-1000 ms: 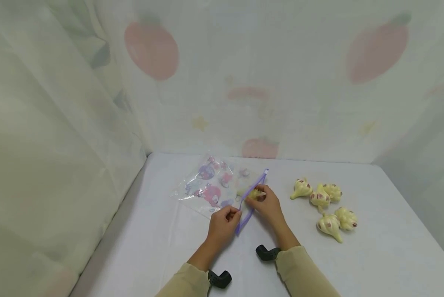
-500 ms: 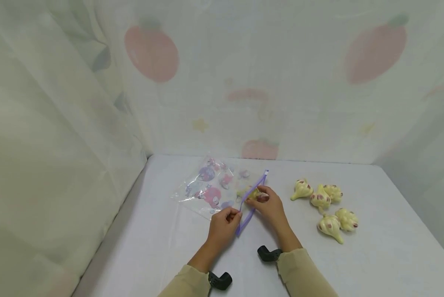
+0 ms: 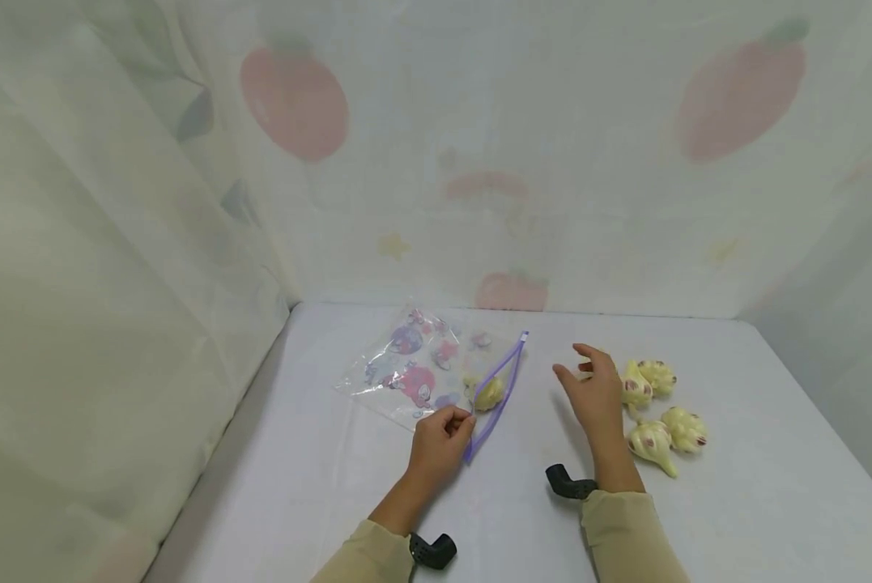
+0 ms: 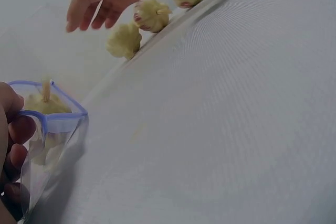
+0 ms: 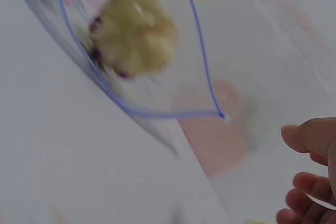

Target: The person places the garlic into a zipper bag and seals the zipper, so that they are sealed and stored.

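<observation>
A clear zip bag (image 3: pixel 377 380) with printed cartoon figures lies on the table, its purple-edged mouth spread toward the right. Just inside that mouth sits a garlic bulb (image 3: pixel 490 394), also plain in the right wrist view as a pale garlic bulb (image 5: pixel 137 35). My left hand (image 3: pixel 439 444) pinches the near edge of the mouth between thumb and fingers. Away to the right of the bag, my right hand (image 3: pixel 592 397) is in the air, thumb and fingers apart, holding nothing. It partly covers the nearest of the loose garlic bulbs (image 3: pixel 650 441).
Several garlic bulbs (image 3: pixel 685 429) rest in a loose group on the right of the white table (image 3: pixel 319 502). A patterned curtain (image 3: pixel 421 105) stands behind the table and on both sides.
My right hand has let go of the garlic bulb, leaving it inside the bag's mouth, and has moved right toward the loose bulbs. My left hand keeps its place on the bag.
</observation>
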The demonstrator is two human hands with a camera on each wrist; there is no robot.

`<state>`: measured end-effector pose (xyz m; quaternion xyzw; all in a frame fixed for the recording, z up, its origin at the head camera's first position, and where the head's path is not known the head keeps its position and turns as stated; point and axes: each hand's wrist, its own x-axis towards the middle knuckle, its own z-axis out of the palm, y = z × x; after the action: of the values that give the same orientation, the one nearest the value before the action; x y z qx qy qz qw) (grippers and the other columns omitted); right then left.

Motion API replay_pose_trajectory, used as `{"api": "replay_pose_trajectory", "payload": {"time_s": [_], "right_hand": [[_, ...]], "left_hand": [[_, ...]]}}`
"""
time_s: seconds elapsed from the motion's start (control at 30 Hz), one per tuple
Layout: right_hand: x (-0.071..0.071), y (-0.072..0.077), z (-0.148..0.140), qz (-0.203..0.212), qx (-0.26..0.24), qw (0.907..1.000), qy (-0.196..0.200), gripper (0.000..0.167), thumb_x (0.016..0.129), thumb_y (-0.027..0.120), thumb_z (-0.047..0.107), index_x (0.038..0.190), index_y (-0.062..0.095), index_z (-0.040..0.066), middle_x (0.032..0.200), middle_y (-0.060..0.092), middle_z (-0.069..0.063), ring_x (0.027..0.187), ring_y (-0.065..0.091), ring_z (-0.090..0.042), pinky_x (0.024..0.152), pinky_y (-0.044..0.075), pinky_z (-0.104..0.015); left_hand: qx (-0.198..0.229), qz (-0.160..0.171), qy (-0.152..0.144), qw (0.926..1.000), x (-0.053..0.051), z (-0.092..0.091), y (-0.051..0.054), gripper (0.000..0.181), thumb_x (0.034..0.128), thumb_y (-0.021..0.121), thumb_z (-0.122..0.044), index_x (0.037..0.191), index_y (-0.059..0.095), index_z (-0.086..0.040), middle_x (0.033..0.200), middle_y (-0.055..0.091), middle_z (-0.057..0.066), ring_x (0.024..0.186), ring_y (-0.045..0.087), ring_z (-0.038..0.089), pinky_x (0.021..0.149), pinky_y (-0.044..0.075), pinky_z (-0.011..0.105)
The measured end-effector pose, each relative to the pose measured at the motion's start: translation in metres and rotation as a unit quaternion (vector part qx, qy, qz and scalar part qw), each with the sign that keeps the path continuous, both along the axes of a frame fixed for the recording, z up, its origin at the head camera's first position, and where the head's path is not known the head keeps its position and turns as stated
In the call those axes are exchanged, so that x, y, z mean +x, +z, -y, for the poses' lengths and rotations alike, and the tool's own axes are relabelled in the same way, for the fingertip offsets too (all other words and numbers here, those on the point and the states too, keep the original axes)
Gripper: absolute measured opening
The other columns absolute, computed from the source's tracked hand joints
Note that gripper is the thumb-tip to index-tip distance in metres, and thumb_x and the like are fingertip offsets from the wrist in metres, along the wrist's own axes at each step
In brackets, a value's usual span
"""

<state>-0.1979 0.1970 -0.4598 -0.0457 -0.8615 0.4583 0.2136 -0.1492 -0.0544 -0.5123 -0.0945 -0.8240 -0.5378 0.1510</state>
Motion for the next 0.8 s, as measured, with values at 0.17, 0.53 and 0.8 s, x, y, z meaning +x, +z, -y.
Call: {"api": "replay_pose_trajectory", "payload": {"time_s": [0.17, 0.53, 0.8], "right_hand": [[-0.002, 0.003, -0.018, -0.100, 0.064, 0.9917, -0.048, 0.042, 0.079, 0.079, 0.007, 0.118, 0.064, 0.001, 0.120, 0.060, -0.024, 0.110, 0.052, -0.042, 0.089, 0.041, -0.052], [-0.003, 0.000, -0.028, 0.050, 0.197, 0.9786, -0.028, 0.057, 0.084, 0.073, 0.020, 0.134, 0.054, -0.001, 0.142, 0.045, -0.030, 0.134, 0.038, -0.048, 0.111, 0.010, -0.072], [-0.004, -0.005, -0.028, 0.051, 0.199, 0.9787, -0.008, 0.046, 0.086, 0.073, 0.015, 0.128, 0.061, 0.000, 0.133, 0.056, -0.027, 0.124, 0.050, -0.048, 0.111, 0.007, -0.074]], "left_hand": [[-0.007, 0.004, 0.003, 1.0000, 0.000, 0.000, 0.000, 0.009, 0.0875, 0.074, -0.015, 0.079, 0.071, -0.017, 0.066, 0.062, -0.009, 0.056, 0.052, 0.001, 0.053, 0.047, 0.020], [-0.001, 0.001, 0.000, 1.0000, 0.000, 0.000, 0.001, 0.008, 0.0875, 0.074, -0.014, 0.080, 0.071, -0.015, 0.066, 0.063, -0.008, 0.056, 0.051, 0.000, 0.053, 0.048, 0.020], [0.001, 0.007, -0.001, 1.0000, 0.000, 0.001, 0.001, 0.009, 0.0877, 0.073, -0.015, 0.080, 0.071, -0.016, 0.066, 0.063, -0.008, 0.057, 0.052, 0.001, 0.053, 0.048, 0.020]]}}
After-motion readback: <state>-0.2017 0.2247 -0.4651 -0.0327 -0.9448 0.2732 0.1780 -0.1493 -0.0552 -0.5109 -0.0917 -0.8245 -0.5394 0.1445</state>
